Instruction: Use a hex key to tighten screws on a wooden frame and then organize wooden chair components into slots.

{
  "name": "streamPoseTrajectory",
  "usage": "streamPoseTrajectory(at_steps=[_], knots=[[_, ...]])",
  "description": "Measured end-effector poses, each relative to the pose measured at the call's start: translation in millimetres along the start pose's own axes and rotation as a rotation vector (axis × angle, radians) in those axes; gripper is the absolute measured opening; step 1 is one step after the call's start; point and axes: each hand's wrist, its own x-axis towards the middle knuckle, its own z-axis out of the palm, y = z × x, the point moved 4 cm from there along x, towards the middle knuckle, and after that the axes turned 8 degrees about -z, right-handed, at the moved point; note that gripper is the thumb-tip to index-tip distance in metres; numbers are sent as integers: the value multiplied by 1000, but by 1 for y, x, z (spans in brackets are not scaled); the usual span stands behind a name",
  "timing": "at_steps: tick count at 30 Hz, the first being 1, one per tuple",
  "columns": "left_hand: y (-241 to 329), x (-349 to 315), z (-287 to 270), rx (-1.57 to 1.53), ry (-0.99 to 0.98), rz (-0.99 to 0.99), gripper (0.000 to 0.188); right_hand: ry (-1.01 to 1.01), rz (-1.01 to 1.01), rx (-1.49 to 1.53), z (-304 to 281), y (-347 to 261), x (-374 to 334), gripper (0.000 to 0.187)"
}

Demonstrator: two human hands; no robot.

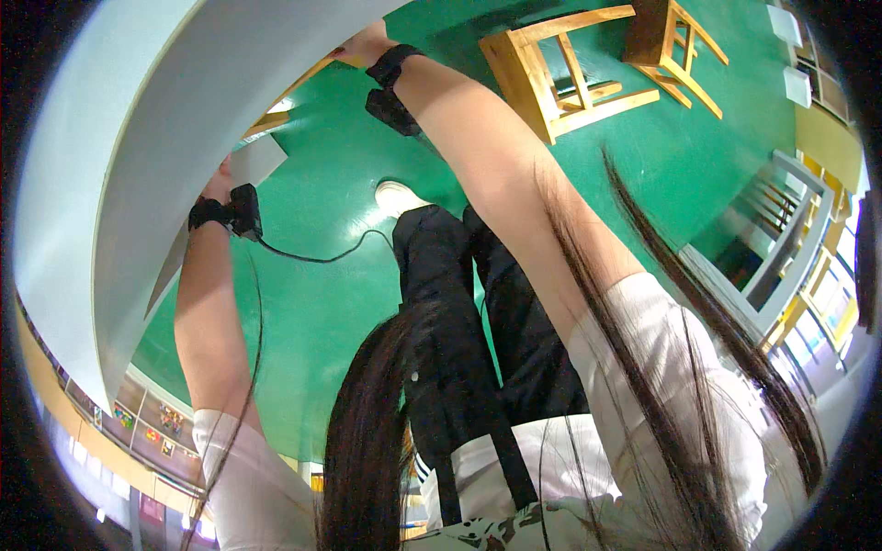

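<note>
A large white tabletop (138,174) with a curved edge fills the upper left and covers part of both hands. My left hand (220,181) reaches to its underside at the left, beside a pale flat panel (260,160); the fingers are hidden. Farther up, my right hand (366,44) is at the table's edge, its fingers mostly out of sight. Close to it, a strip of yellow wood (308,83) shows beneath the edge; whether the hand touches the wood I cannot tell. Both wrists wear black straps with small black devices.
Wooden stools (574,73) lie tipped on the green floor (312,367) at the upper right, one behind the other. A grey-framed rack (781,239) stands at the right. A black cable (317,260) runs from my left wrist toward my legs. Shelves (152,427) line the lower left.
</note>
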Motion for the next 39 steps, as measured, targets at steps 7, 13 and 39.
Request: streamPoseTrajectory(at_steps=[7, 13, 39], knots=[[6, 12, 2, -44, 33, -29, 29, 215, -30, -178, -17, -35, -23, 31], [0, 12, 18, -110, 4, -108, 31, 368, -1367, -940, -35, -80, -33, 30], [-65, -86, 54, -54, -51, -436, 25, 87, 281, -411, -353, 118, -228, 14]])
